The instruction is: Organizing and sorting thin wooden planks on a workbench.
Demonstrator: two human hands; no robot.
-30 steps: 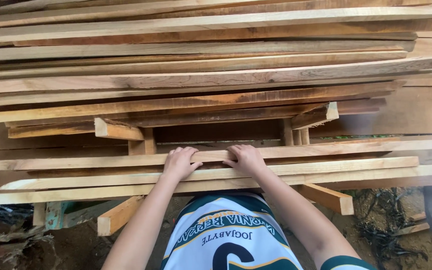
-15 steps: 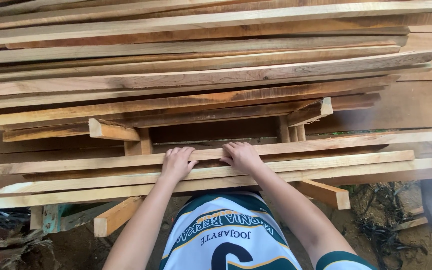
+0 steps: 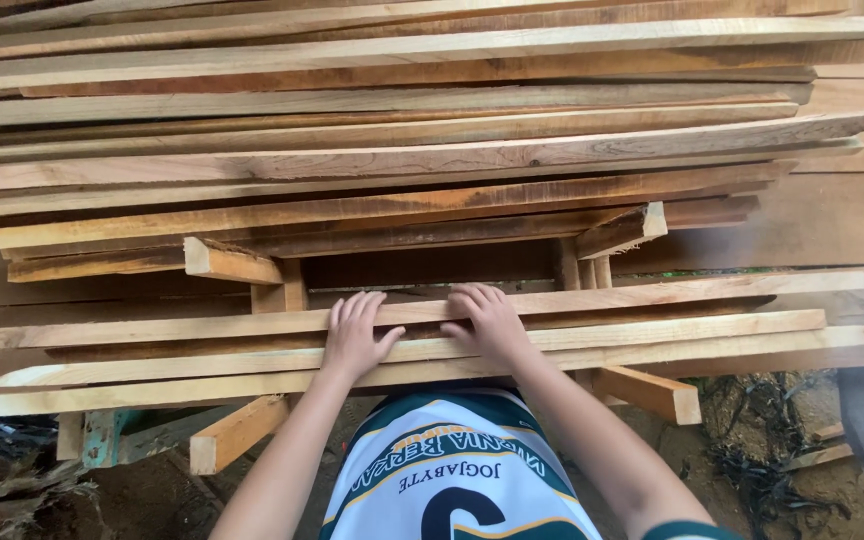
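"Where the hands rest, what do you see?"

"Both lie flat on thin planks [image 3: 412, 330] at the front of a big wood pile [image 3: 402, 150]. The left hand [image 3: 354, 335] and right hand [image 3: 487, 322] are side by side, fingers spread, pressing down. They grip nothing."

"Why flat like that?"

"I think it holds the long planks steady, or lets them slide."

"Why are small blocks [image 3: 227, 262] under the pile?"

"They keep the rows apart, I think, with gaps between. The planks sit right in front of the person's shirt [image 3: 452, 470]."
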